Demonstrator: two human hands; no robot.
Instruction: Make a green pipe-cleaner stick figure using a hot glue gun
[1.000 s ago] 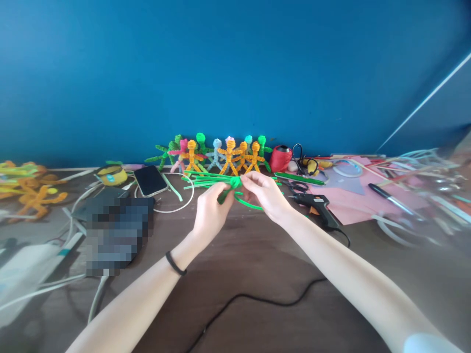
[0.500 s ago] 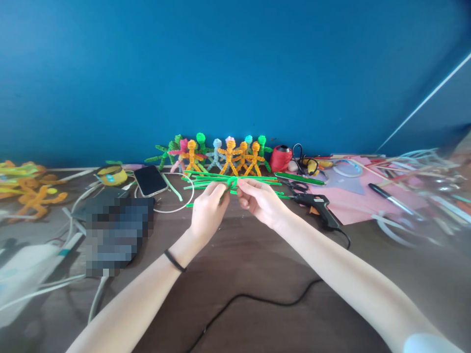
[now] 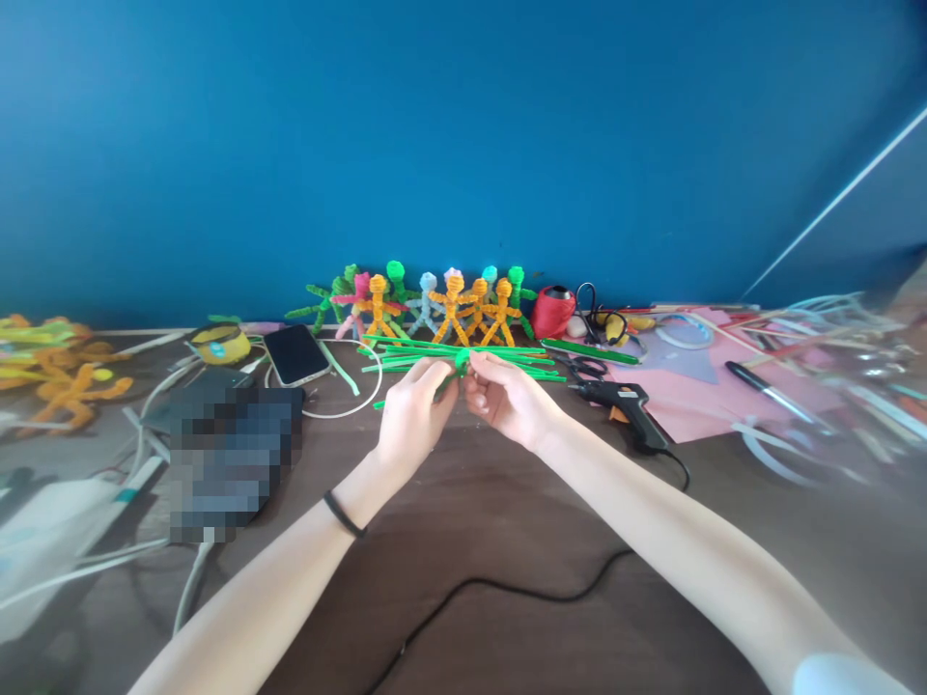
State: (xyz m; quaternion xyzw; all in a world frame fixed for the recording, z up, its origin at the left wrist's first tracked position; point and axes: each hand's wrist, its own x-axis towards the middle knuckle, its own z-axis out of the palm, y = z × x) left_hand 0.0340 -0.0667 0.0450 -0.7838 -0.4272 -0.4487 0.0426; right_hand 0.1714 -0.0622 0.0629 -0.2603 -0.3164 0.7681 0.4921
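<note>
Between my fingertips is a green pipe cleaner (image 3: 462, 360), bent into a small rounded coil. My left hand (image 3: 416, 410) pinches it from the left, fingers closed. From the other side, thumb and bent fingers of my right hand (image 3: 514, 401) close on the same coil. Just behind the hands, several loose green pipe cleaners (image 3: 383, 355) lie across the table. Beyond them a row of small twisted pipe cleaner figures (image 3: 453, 299) in orange, green, pink and blue leans at the wall. My fingers partly hide the coil.
A glue gun (image 3: 627, 410) and scissors (image 3: 585, 367) lie right of my hands, beside pink sheets (image 3: 702, 405) and a marker (image 3: 768, 391). Leftward are a phone (image 3: 295, 355), a white cable (image 3: 379, 381) and orange figures (image 3: 72, 396). A black cord (image 3: 507, 587) crosses the table in front.
The coil between my fingers has turned and looks more compact, its ring opening less visible. Both hands have shifted very slightly; everything around them stays put.
</note>
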